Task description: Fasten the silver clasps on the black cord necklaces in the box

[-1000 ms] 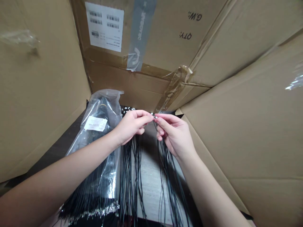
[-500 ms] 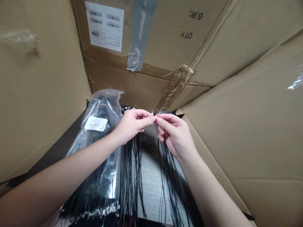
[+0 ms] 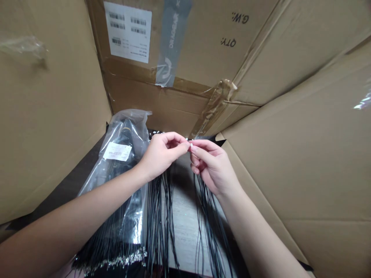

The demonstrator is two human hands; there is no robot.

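Observation:
A tiny white piece (image 3: 191,145), which looks like a plug connector, sits where my fingertips meet. My left hand (image 3: 166,152) pinches at its left side with thumb and index finger. From the right, my right hand (image 3: 213,164) pinches the same piece, its other fingers curled underneath. Whether a wire runs from the piece is hidden by the fingers. Below my left hand hangs a bunch of thin black wires (image 3: 160,216). Another bunch of black wires (image 3: 207,216) lies below my right hand. Small white ends show behind my left hand.
A clear plastic bag (image 3: 136,117) with a white label holds many black wires with shiny ends, left of my hands. Cardboard walls rise at the left (image 3: 52,116), back (image 3: 174,104) and right (image 3: 304,154). The grey surface (image 3: 185,216) shows between the wire bunches.
Almost nothing differs. My fingers have shifted very slightly around the small white piece, with the right hand's lower fingers a little further left.

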